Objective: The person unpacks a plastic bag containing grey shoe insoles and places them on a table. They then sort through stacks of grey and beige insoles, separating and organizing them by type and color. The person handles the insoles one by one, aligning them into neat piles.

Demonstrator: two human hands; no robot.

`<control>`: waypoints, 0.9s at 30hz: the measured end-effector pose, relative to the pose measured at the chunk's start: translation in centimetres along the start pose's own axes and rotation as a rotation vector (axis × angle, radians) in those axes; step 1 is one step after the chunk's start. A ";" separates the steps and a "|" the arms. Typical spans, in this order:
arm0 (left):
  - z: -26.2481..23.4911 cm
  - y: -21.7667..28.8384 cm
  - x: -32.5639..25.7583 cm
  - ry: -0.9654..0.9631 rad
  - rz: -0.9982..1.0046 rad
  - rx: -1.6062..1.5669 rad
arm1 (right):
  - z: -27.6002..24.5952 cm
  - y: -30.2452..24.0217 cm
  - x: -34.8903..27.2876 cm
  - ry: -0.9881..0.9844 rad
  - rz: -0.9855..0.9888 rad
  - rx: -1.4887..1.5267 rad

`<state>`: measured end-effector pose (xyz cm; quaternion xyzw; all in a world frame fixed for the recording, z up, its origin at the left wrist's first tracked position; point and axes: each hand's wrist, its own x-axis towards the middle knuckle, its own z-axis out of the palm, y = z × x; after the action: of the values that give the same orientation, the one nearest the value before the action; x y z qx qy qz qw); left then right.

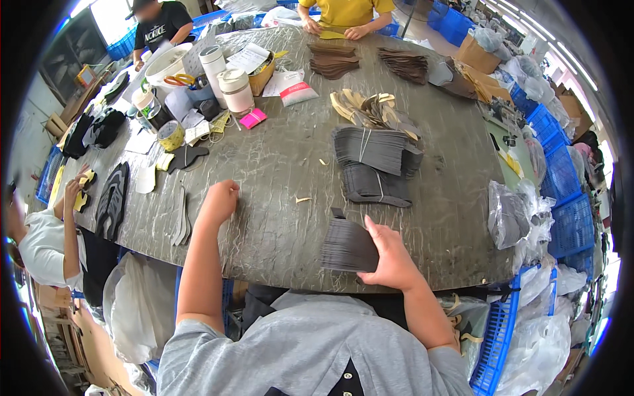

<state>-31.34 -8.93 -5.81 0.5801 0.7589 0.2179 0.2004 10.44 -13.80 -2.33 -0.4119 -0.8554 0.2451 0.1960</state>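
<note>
Dark grey stack (345,245) gripped by the right hand (393,261)

The dark grey stack sits just below and right of the frame's centre, at the near side of the worktop (277,178). It is made of many thin, flat pieces laid closely over one another, their edges showing as fine parallel lines along the left half; the right half looks smooth and matt, and a small tab sticks up at the upper left corner. The fingers of the right hand are spread about as wide as the pile and closed on its right end, one digit at the upper corner and another at the lower edge.

The left hand (223,197) is left of centre, well apart from the pile, its fingers curled inward (how tightly, and whether around anything, I cannot tell).

Just above the stack lie two banded dark bundles (371,150), similar in colour, each with a pale tie across it. Tan and black pieces (370,109) lie loosely beyond them, and brown piles (333,61) lie towards the top of the frame.
</note>
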 end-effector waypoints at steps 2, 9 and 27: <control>-0.6 2.2 0.1 0.036 -0.035 0.217 | 1.1 -0.3 0.8 -0.014 -0.040 -0.105; 1.7 9.7 1.1 0.014 0.284 0.094 | 3.3 0.0 2.0 -0.123 0.018 -0.337; 16.2 20.4 4.0 -0.778 0.369 -1.561 | 0.6 2.4 -1.7 0.058 0.143 -0.315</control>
<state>-7.16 1.27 -7.87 0.4242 0.1670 0.4891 0.7436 12.56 -14.08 -4.44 -0.5041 -0.8458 0.1095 0.1358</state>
